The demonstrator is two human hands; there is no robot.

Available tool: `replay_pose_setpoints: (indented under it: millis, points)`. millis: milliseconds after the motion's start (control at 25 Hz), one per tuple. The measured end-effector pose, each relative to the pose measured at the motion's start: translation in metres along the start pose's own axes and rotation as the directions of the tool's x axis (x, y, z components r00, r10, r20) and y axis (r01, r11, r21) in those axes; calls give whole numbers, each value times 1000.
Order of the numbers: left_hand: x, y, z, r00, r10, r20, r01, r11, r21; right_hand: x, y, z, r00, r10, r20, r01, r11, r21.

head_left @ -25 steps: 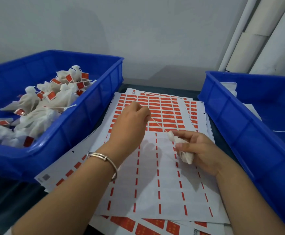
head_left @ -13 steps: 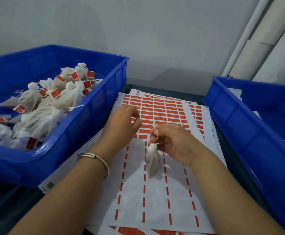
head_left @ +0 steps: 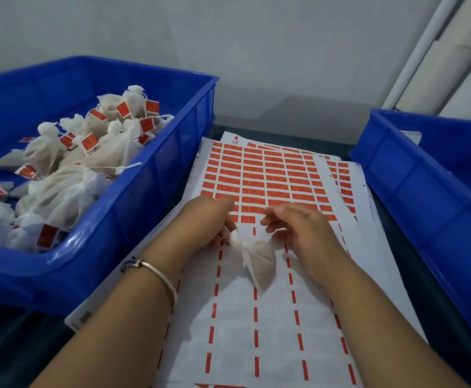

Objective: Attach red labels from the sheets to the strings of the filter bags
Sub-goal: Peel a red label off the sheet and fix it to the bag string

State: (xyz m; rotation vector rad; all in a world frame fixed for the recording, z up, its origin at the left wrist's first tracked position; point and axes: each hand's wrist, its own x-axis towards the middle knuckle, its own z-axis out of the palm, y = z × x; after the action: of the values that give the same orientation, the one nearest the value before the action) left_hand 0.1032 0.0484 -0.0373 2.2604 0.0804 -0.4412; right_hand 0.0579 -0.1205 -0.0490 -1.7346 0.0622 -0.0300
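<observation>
far-left blue bin (head_left: 133, 219): labelled filter bags (head_left: 94, 152) | left hand (head_left: 209, 219): pinches neck of filter bag (head_left: 256, 259), which lies on label sheet (head_left: 256, 331) at centre | right hand (head_left: 304, 233): fingers loosely curled, holding nothing, just right of bag | right: second blue bin (head_left: 424, 191)

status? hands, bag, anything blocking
Left hand pinches filter bag by its neck. Right hand loosely curled, holding nothing visible. Bag over label sheet; nothing blocking.
</observation>
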Motion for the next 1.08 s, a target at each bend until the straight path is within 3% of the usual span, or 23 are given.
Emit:
replay_pose_setpoints:
  millis: [80, 160, 400, 520, 640, 960, 1080]
  points:
    - [-3, 6, -7, 984, -84, 156, 118, 967, -226, -2, 2, 2, 1000, -18, -11, 18, 1000, -22]
    - [-9, 10, -9, 979, -43, 201, 96, 960, -265, -5, 2, 2, 1000, -29, -2, 29, 999, -28]
    - [-16, 13, -12, 980, 198, 10, -157, 807, -569, -9, 1, 4, 997, -47, 60, 49, 998, -35]
    - [-18, 13, -5, 944, 320, -83, -319, 814, -485, -10, 0, 8, 991, -64, 116, 65, 998, -5]
    - [-19, 14, 1, 918, 375, -129, -388, 779, -492, -9, 1, 9, 986, -91, 140, 90, 996, 12]
    - [-17, 16, 20, 873, 423, -245, -489, 763, -423, 3, 7, 7, 997, 5, 74, -21, 975, 222]
    - [-9, 14, 25, 876, 353, -328, -470, 777, -418, 4, 7, 5, 997, 29, 75, -52, 944, 326]
